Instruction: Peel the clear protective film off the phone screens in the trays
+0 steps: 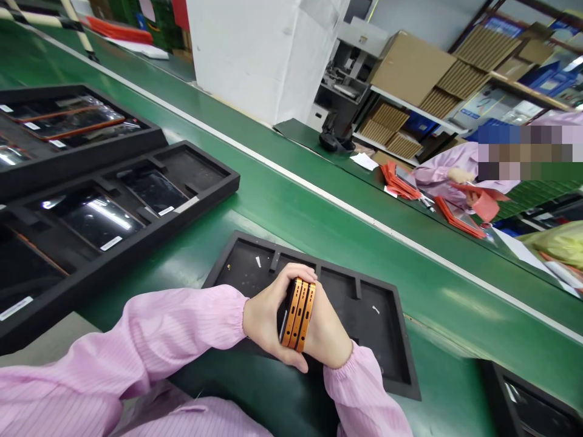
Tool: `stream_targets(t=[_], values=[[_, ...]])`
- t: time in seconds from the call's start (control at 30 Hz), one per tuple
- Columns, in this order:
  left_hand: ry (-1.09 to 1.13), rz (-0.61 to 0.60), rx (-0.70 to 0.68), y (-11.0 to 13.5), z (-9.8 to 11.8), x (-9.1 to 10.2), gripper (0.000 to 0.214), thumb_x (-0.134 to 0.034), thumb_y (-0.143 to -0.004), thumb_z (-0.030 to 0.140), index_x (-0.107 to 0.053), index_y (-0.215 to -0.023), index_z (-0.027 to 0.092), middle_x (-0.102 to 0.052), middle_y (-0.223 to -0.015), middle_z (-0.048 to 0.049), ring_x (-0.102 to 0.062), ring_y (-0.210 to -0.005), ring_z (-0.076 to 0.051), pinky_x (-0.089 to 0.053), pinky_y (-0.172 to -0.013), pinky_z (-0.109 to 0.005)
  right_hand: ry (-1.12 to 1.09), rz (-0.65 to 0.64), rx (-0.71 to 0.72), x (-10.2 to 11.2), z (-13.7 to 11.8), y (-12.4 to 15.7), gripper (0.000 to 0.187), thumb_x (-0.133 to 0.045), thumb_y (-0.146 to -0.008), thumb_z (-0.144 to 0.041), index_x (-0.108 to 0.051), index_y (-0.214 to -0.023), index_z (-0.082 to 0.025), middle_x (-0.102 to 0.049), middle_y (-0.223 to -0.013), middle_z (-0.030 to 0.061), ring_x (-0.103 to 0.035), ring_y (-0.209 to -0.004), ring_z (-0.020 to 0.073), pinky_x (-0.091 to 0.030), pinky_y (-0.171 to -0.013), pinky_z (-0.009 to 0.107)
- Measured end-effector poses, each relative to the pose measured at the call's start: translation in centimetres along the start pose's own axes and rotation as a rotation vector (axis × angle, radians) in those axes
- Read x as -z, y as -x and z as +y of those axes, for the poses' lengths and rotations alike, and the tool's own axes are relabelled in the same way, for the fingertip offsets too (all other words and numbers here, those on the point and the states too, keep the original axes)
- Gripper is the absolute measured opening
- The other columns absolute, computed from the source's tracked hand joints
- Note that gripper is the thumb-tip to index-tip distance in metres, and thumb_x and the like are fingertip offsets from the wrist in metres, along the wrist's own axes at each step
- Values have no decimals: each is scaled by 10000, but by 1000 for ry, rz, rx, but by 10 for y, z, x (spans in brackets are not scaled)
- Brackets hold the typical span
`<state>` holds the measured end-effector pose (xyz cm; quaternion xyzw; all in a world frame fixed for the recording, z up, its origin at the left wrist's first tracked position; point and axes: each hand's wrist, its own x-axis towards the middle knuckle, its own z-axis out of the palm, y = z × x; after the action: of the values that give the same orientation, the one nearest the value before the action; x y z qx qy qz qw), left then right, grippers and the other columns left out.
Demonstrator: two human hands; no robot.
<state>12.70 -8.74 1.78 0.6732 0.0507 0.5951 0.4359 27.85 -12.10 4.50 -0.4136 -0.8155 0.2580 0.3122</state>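
Three smartphones (298, 314) with orange-gold edges are stacked together, their charging-port ends facing me. My left hand (263, 315) is closed around the stack, with fingers over the far side and the thumb along the near side. Against the stack's right face lies my right hand (325, 325), also closed on it; most of its fingers are hidden behind the phones. Both hands are above a black tray (407, 340) with shallow dividers, which holds a few small white scraps.
At left, black trays (214, 188) hold several dark-screened phones (98, 215) with white labels. Another tray (494, 388) with a phone is at lower right. Across the green bench (346, 212), a person in a pink sleeve (437, 167) handles red sheets (485, 203). A white pillar (255, 54) stands behind.
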Motion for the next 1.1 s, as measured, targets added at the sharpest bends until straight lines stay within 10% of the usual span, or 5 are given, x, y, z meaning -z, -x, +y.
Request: stream_targets(t=[0.43, 1.1], values=[[-116, -96, 33, 1, 11, -3, 1016, -894, -464, 512, -369, -1287, 230, -548, -1195, -139, -595, -1091, -336, -286, -1133, -567, 197, 84, 184, -6, 5, 3, 630, -673, -832, -441, -367, -1332, -209, -550, -1173, 151, -564, -1075, 326, -505, -880, 516], [86, 5, 127, 3, 20, -9, 955, -890, -497, 566, -428, -1262, 229, -519, -1133, -112, -588, -1030, -281, -503, -925, -418, 155, 25, 115, -7, -6, 3, 625, -675, -804, -557, -427, -1275, -230, -588, -966, 98, -592, -881, 291, -520, -714, 461]])
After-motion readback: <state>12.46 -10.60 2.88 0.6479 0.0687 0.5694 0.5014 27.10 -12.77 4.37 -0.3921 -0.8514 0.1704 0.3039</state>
